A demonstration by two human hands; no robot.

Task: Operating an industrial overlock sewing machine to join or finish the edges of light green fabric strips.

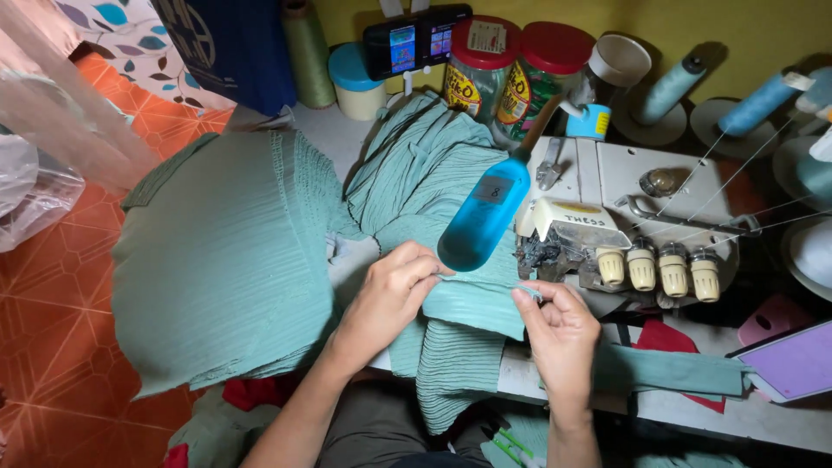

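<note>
Two hands pinch one green fabric

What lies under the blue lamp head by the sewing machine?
Under the blue lamp head lies pleated green fabric, pinched by the left hand and right hand. The table beneath the fabric is covered.

Sage-green crinkle-pleated fabric. Translucent blue lamp on a cream-white overlock machine with cream dials. Two red-lidded jars. Orange geometric-patterned floor tiles. Yellow wall. Teal thread cones. Purple notebook.
</note>
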